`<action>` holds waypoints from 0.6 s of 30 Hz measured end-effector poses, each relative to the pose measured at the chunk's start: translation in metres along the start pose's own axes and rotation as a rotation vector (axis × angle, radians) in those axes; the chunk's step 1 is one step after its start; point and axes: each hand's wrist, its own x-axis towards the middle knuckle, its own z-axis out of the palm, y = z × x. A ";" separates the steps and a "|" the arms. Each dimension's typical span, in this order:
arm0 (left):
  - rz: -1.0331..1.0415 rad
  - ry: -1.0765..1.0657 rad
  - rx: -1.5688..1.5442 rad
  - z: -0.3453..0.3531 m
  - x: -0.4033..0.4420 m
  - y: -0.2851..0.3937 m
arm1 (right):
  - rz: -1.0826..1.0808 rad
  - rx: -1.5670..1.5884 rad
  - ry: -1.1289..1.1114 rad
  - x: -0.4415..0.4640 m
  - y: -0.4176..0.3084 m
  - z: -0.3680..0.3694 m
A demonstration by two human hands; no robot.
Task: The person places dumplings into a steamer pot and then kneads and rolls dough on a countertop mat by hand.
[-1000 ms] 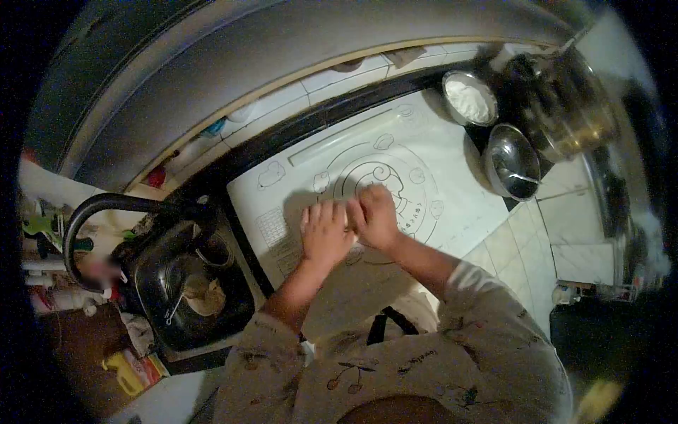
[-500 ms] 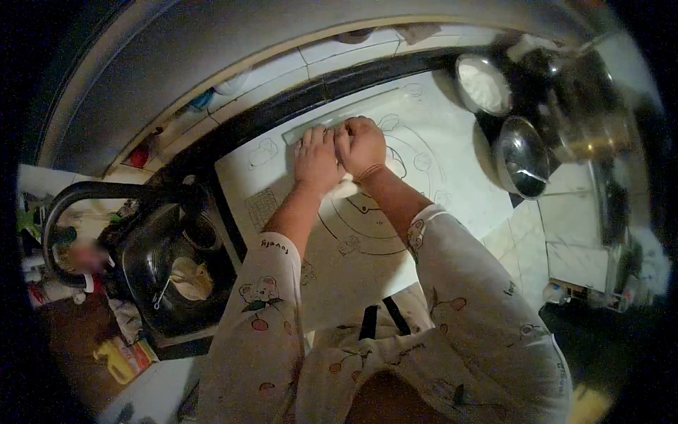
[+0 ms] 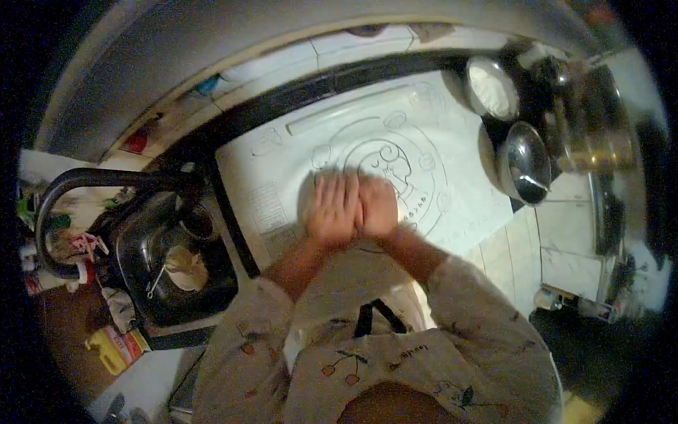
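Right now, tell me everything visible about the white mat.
The white mat looks thin, printed with dark rings, small drawings and a grid. It lies flat beside the sink; a long pale bar shows near its far edge. The left hand and right hand are over its middle; blur leaves contact unclear.

White mat (image 3: 417, 177) — spread flat, printed with dark rings, small drawings

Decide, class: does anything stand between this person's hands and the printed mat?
Nothing visible stands between the left hand or right hand and the printed mat, though the hands hide whatever lies directly beneath. The long pale bar lies beyond, clear of them.
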 end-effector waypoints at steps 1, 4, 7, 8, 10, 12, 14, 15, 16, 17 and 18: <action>-0.099 -0.126 -0.083 -0.007 0.019 -0.002 | 0.017 -0.001 0.010 0.024 0.003 -0.005; -0.179 -0.153 -0.065 -0.008 0.080 -0.030 | 0.133 -0.020 0.174 0.088 0.034 0.012; -0.131 -0.029 -0.007 0.001 0.089 -0.038 | 0.079 0.032 0.232 0.092 0.037 0.018; -0.117 -0.133 -0.006 -0.011 0.063 -0.026 | 0.051 0.064 0.222 0.075 0.031 0.018; -0.062 -0.225 -0.055 -0.032 0.009 -0.001 | 0.052 0.042 -0.039 0.006 0.002 -0.002; 0.081 -0.159 -0.031 -0.036 -0.051 0.013 | -0.018 0.126 -0.213 -0.054 -0.016 -0.022; 0.095 -0.007 -0.004 -0.025 -0.104 0.040 | -0.025 -0.040 -0.295 -0.112 -0.025 -0.018; 0.104 0.052 0.019 -0.017 -0.114 0.045 | -0.004 -0.043 -0.261 -0.117 -0.037 -0.029; 0.112 0.083 0.036 -0.013 -0.103 0.043 | -0.032 -0.064 -0.315 -0.119 -0.024 -0.025; 0.112 0.106 0.058 -0.012 -0.094 0.037 | -0.058 -0.074 -0.375 -0.118 -0.011 -0.020; 0.114 0.123 0.083 -0.015 -0.082 0.027 | 0.035 -0.031 -0.416 -0.090 -0.013 -0.032</action>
